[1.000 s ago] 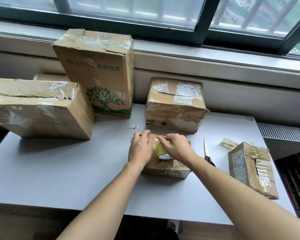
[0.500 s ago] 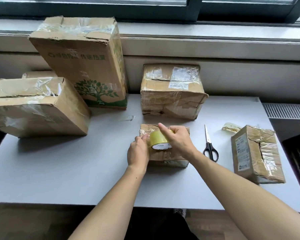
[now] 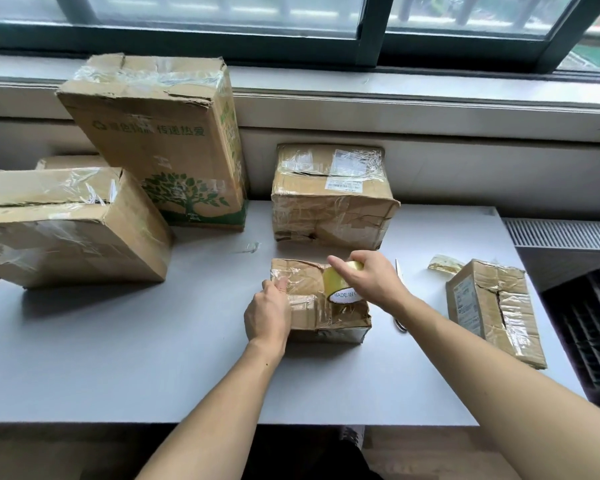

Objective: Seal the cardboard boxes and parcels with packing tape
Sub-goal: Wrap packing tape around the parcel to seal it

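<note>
Cardboard under both hands, in the middle of the table (image 3: 118, 358). Drew the tape roll (image 3: 340, 289) rightward over the top of the small box (image 3: 305, 313), away from its spot near the left edge half a second before. Gripped the roll in the right hand (image 3: 374, 278), forefinger stretched out. Clasped the box's left edge with the left hand (image 3: 269, 313), thumb on top. Judged one strip half laid, not yet cut; left the scissors (image 3: 398, 270) just right of the box.

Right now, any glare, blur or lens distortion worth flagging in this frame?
Head view: soft window daylight, faint shadows on the table; tape on the back box glares white; wide-angle stretches the forearms at the bottom edge; right hand, tape roll and small box are sharp.
</note>
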Motion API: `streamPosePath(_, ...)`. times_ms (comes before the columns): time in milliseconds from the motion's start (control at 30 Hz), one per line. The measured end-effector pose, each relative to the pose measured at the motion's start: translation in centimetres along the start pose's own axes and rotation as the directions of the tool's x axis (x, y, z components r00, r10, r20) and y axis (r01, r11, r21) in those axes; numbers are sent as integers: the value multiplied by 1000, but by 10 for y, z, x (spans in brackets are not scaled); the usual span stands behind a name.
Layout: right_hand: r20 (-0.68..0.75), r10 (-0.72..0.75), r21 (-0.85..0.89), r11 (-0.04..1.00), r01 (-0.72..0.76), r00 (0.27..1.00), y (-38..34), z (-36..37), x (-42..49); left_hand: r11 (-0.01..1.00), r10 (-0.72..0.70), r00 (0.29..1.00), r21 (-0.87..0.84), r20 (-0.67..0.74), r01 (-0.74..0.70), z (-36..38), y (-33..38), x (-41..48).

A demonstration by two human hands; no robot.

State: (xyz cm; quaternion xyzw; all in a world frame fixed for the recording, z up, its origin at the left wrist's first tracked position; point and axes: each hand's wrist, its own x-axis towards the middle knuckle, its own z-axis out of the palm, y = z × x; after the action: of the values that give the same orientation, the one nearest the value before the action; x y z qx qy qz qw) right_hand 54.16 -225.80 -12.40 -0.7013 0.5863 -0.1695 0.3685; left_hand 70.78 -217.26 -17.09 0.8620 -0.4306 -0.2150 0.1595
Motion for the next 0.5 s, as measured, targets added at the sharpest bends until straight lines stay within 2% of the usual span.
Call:
streamPosePath(200, -13, 18, 161, 987, -15, 1000, 7, 22, -6, 999, -38, 999, 10, 18, 38, 5, -3, -4)
streamPosePath(333, 86, 68, 419, 903, -98, 994, 18, 21, -11, 998, -56, 998, -31, 2, 56, 8, -2, -1)
streamPosePath(433, 95, 50, 428, 900, -86, 994, 16, 16, -12, 997, -41, 999, -66, -9, 40, 8, -4, 0)
streamPosePath(500, 52, 19, 340, 940, -36, 998, 12, 11, -10, 997, -31, 999, -76, -12, 30, 6, -4, 1)
